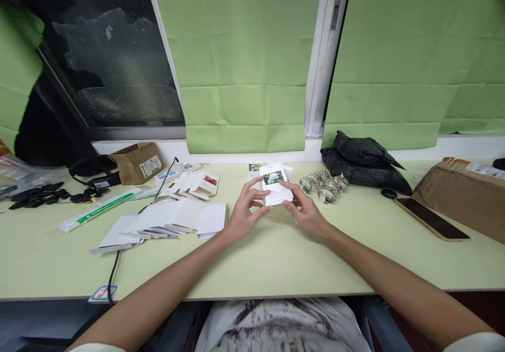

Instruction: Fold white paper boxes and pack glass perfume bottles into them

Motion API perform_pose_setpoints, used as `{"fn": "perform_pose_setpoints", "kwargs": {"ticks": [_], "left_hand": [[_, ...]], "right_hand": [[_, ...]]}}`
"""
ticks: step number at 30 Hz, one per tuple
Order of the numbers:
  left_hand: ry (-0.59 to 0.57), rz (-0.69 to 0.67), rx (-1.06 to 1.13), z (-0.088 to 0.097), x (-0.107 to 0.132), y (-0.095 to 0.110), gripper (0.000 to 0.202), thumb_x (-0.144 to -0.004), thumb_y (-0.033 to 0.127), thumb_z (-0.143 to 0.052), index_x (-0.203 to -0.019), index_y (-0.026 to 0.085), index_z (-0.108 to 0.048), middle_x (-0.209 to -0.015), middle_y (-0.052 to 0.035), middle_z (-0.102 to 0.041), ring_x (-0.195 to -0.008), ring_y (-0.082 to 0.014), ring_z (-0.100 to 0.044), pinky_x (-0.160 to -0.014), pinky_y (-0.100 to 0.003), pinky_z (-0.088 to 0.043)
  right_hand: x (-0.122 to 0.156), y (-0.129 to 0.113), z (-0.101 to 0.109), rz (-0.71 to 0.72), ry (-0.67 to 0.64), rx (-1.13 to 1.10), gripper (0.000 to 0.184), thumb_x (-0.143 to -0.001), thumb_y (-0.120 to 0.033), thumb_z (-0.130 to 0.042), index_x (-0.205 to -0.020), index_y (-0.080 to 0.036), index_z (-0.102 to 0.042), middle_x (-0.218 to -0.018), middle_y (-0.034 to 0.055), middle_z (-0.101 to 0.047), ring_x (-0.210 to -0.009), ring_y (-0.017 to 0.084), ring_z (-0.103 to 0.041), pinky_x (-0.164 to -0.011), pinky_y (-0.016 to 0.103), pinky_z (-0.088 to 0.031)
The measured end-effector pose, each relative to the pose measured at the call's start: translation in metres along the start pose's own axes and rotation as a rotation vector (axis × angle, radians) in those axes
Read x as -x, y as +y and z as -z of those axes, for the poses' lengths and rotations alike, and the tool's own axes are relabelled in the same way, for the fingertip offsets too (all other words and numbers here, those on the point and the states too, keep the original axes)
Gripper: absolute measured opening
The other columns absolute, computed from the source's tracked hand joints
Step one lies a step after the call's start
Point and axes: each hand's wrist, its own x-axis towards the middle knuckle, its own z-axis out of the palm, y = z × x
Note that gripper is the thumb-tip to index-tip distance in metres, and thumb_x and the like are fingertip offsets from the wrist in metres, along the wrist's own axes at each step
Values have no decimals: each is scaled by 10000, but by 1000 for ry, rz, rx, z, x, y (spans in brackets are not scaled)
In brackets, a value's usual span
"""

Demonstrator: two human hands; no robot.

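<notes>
Both my hands hold a small white carton [276, 188] with a flower picture on its front, just above the pale green table [276, 257]. My left hand [245, 212] pinches its left side with curled fingers. My right hand [303, 210] grips its right side, fingers bent over the top. A few more small white cartons [254, 169] stand right behind it. Several small glass bottles [324, 184] lie in a cluster just right of my hands.
Flat white carton blanks [165, 220] lie fanned out to the left, over a black cable [114, 268]. A cardboard box [137, 161] and black parts sit far left. Black bags [363, 165], a phone [432, 218] and a brown parcel [465, 194] are on the right.
</notes>
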Motion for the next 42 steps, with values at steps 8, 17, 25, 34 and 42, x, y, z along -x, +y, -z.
{"fn": "perform_pose_setpoints", "kwargs": {"ticks": [8,17,25,34,42], "left_hand": [[-13,65,88,2,-3,-2,288,-895,342,-813,-1130,232,-688,-1659,-124,-342,-1126,-202,-691,-830,-346,-638],[-62,71,41,6,-4,-3,357,-939,352,-760,-1269,281,-642,-1638,-114,-382,-1233,-234,-636,-888,-358,-620],[-85,21,-74,6,-2,-4,546,-979,380,-700,-1496,405,-527,-1659,-88,-368,-1351,-284,-577,-966,-409,-620],[-102,-5,-85,7,-2,-2,456,-984,347,-698,-1429,384,-608,-1640,-80,-395,-1498,-309,-435,-1000,-429,-611],[-125,34,-20,10,-4,-2,318,-958,340,-735,-1265,289,-669,-1669,-106,-371,-1493,-318,-449,-950,-422,-628]], "right_hand": [[0,-4,2,11,-28,-26,558,-1045,-508,-529,-1571,-338,-453,-1305,91,-602,-829,178,-550,-673,310,-527],[-2,3,2,-22,-40,-81,551,-1046,-514,-532,-1564,-342,-466,-1193,65,-610,-782,161,-523,-656,297,-519],[-3,-2,3,-35,-51,-6,677,-1050,-548,-485,-1668,-348,-296,-1253,91,-618,-797,181,-482,-670,316,-543],[-2,1,3,-25,-85,-9,758,-1044,-539,-522,-1692,-351,-177,-1325,96,-589,-907,199,-523,-726,316,-541],[-3,0,4,1,-88,36,674,-1065,-529,-482,-1675,-334,-270,-1409,113,-585,-920,199,-543,-738,311,-534]]}}
